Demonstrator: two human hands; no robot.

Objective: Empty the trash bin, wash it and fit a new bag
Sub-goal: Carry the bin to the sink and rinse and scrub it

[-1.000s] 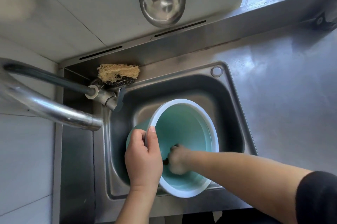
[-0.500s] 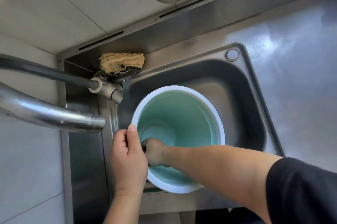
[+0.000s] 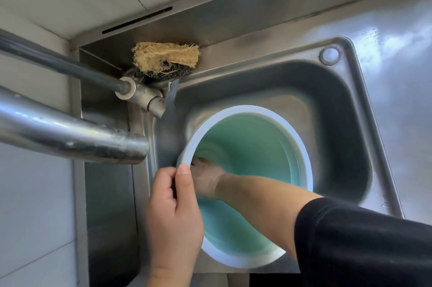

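Observation:
A teal trash bin with a white rim (image 3: 305, 160) lies tilted in the steel sink (image 3: 339, 109), its mouth turned up toward me. My left hand (image 3: 173, 207) grips the rim on the bin's left side, thumb on the rim's top. My right hand (image 3: 205, 180) reaches into the bin, its fingers curled against the inner left wall. The rim and my left thumb hide those fingertips and the dark scrubber they hold. My black sleeve (image 3: 364, 240) crosses the bin's near edge.
A steel faucet spout (image 3: 70, 139) juts in from the left, just above the sink's left edge. A tan loofah pad (image 3: 166, 56) on dark steel wool (image 3: 168, 74) sits at the sink's back corner. Steel counter (image 3: 402, 72) runs to the right.
My right hand has slid from the bin's near wall deeper, to its left wall; the dark scrubber seen in its fist a second ago is now hidden. The view has dropped closer.

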